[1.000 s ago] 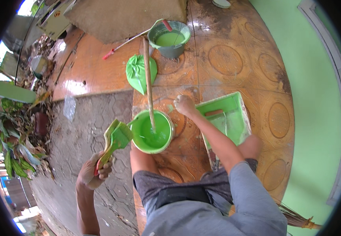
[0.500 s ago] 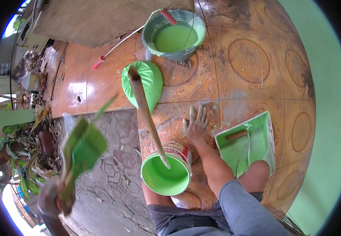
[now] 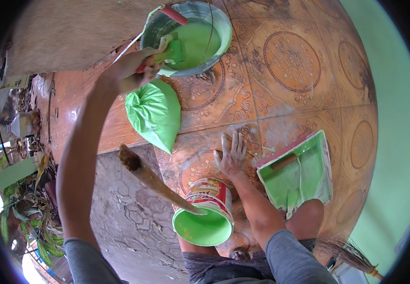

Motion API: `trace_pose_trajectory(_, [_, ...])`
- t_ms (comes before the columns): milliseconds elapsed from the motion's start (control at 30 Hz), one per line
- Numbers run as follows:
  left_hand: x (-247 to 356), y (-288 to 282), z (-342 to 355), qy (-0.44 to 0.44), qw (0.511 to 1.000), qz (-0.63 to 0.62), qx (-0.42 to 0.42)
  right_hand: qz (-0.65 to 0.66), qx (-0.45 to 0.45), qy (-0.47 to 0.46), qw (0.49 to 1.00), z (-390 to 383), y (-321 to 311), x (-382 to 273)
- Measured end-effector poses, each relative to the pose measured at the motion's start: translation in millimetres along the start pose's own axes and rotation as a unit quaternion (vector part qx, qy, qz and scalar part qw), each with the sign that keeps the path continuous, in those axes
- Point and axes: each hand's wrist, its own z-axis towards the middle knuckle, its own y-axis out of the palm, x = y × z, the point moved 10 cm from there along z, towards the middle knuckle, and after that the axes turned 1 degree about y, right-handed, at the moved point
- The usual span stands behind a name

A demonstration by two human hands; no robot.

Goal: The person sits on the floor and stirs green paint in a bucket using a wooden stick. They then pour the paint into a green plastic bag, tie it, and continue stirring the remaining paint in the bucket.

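Note:
My left hand (image 3: 128, 71) reaches far forward, shut on a green scoop (image 3: 169, 51) held over the grey bucket (image 3: 224, 28) of light green paint. My right hand (image 3: 232, 154) rests flat, fingers spread, on the patterned tile floor. Just in front of my knees stands a small paint can (image 3: 209, 208) full of green paint, with a wooden stir stick (image 3: 155, 182) leaning out of it to the left. A green plastic bag (image 3: 154, 113) lies between the can and the bucket.
A green paint tray (image 3: 297, 173) lies on the floor to the right of my right hand. A red-handled tool (image 3: 172, 14) sticks out of the bucket. A green wall (image 3: 394, 118) runs along the right. Plants (image 3: 20, 208) and rough paving (image 3: 119, 208) are at the left.
My left hand has swung from low at the left up and forward to the grey bucket, carrying the scoop. My right hand stays planted on the floor. The view has shifted forward.

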Motion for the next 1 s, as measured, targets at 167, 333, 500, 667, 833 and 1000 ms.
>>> trace_pose_trajectory(167, [-11,49,23,0.038,0.996,-0.020,-0.075,-0.006,-0.002,0.006,1.000,-4,1,9])
trace_pose_trajectory(333, [-67,4,-30,0.015,0.990,0.132,0.037,-0.013,-0.001,0.005,1.000,-5,0,11])
trace_pose_trajectory(500, [-202,-75,-143,0.057,0.983,0.130,0.119,-0.011,0.053,-0.019,0.998,-6,-1,7])
trace_pose_trajectory(667, [-380,-53,-244,-0.003,0.992,-0.018,0.122,-0.023,0.076,-0.047,0.996,-16,-5,0])
trace_pose_trajectory(833, [-444,21,-294,-0.003,0.993,-0.118,0.010,0.340,-0.064,-0.001,0.938,9,-22,-5])
trace_pose_trajectory(1000, [-453,33,-287,0.045,0.991,-0.122,0.026,0.406,-0.241,-0.133,0.872,-37,-143,-142])
